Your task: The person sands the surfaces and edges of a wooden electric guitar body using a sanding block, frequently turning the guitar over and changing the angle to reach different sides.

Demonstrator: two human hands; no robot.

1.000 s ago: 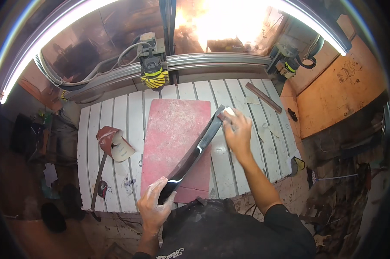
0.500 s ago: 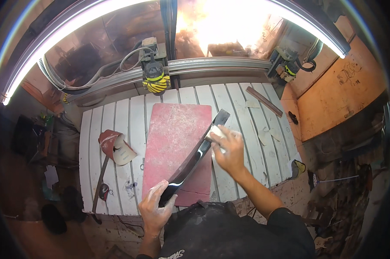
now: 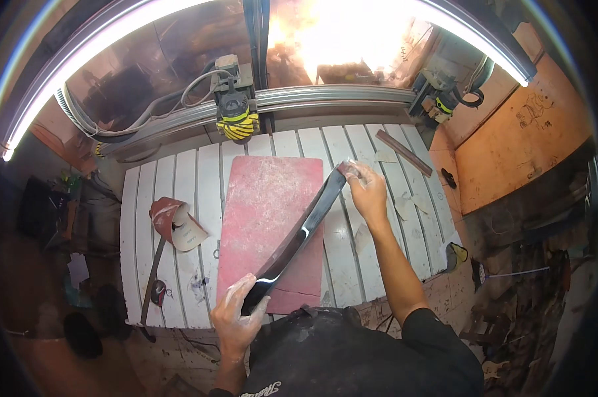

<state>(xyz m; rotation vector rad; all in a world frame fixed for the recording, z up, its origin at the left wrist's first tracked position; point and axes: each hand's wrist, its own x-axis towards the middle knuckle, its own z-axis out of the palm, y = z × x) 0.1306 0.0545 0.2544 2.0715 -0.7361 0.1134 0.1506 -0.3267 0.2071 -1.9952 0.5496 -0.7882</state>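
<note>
A long, glossy black curved bar (image 3: 305, 230) slants from near my body up to the far right, above a worn red board (image 3: 272, 192). My left hand (image 3: 236, 314), dusted white, is closed round its near end. At the far end my right hand (image 3: 365, 185) grips the tip, fingers and thumb bent over it. No pale block shows in the right hand; whether its fingers hide one, I cannot tell. A pale flat piece (image 3: 363, 238) lies on the slatted white table (image 3: 342, 278), beneath the right forearm.
On the left lies a red-and-cream cap (image 3: 178, 225) beside a dark strip (image 3: 153, 278) and a small red-and-black tool (image 3: 158, 292). A brown bar (image 3: 403, 153) and thin scraps (image 3: 405, 206) are at right. A machine head (image 3: 237, 116) hangs from the rail (image 3: 332, 96) behind.
My right hand has moved from the bar's upper middle, where it pressed a pale block, to the bar's far end. The left hand keeps its hold at the near end.
</note>
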